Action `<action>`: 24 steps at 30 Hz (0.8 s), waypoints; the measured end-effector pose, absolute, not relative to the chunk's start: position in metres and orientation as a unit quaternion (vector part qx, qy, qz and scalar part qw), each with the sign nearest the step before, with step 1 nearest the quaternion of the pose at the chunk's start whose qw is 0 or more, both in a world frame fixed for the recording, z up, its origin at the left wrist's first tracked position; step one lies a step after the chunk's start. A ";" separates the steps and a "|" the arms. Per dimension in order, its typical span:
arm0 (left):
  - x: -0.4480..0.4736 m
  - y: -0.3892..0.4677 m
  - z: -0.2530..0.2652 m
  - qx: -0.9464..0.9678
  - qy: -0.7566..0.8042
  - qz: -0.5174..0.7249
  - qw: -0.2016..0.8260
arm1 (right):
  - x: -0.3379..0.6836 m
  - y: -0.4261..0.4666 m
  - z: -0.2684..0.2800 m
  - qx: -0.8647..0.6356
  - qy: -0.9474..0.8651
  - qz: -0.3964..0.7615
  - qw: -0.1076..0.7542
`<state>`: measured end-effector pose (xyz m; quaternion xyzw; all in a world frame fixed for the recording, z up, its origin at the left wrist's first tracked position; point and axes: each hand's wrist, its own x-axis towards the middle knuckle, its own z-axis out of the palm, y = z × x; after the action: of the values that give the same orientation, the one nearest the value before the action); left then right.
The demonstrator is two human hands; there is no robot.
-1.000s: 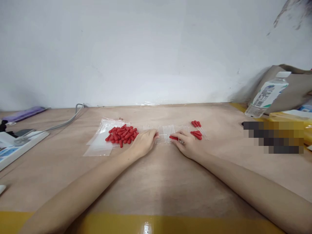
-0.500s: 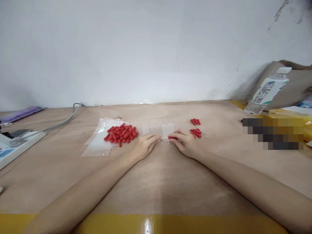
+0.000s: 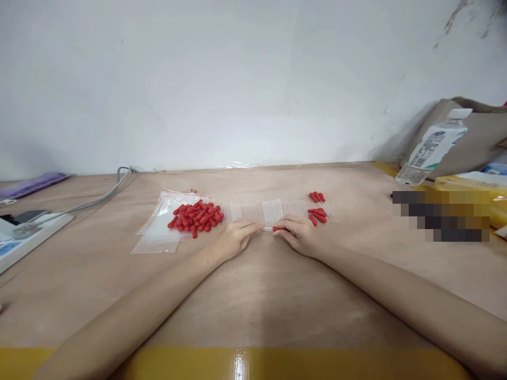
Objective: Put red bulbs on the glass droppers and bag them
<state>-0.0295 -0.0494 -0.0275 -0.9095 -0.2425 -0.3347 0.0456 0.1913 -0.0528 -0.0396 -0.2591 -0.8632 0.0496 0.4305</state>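
Observation:
My left hand (image 3: 240,236) is closed on a clear glass dropper tube (image 3: 268,229) lying sideways between my hands. My right hand (image 3: 298,233) pinches a red rubber dropper bulb (image 3: 276,229) at the tube's right end; whether the tube is inside the bulb I cannot tell. Just behind my hands lies a row of clear tubes (image 3: 273,208), side by side. A pile of loose red bulbs (image 3: 196,215) is left of the row, partly on clear plastic bags (image 3: 158,227). To the right lie several droppers with red bulbs (image 3: 318,197), and more red bulbs (image 3: 317,215) close by.
A plastic bottle (image 3: 433,148) leans against a grey-brown bag (image 3: 459,137) at the back right, near a yellow package (image 3: 455,184). On the left are a white power strip (image 3: 37,240), a grey cable (image 3: 105,198) and a purple pouch (image 3: 35,186). A white wall stands behind the table.
My right fingers have closed further over the red bulb, so less of it shows. The tube between my hands sits slightly lower, nearer to me. The piles have not changed.

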 end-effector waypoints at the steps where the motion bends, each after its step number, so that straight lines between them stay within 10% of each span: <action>1: -0.029 -0.050 -0.027 -0.911 -0.237 -0.332 0.057 | 0.191 -0.053 -0.040 -0.258 -0.865 0.040 0.428; 24: -0.030 -0.044 -0.035 -0.880 -0.276 -0.384 0.047 | 0.197 -0.039 -0.038 -0.289 -0.847 0.050 0.444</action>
<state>-0.0298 -0.0440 -0.0355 -0.8800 -0.2759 -0.3837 0.0472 0.1971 -0.0393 -0.0384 -0.2893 -0.8466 0.0501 0.4440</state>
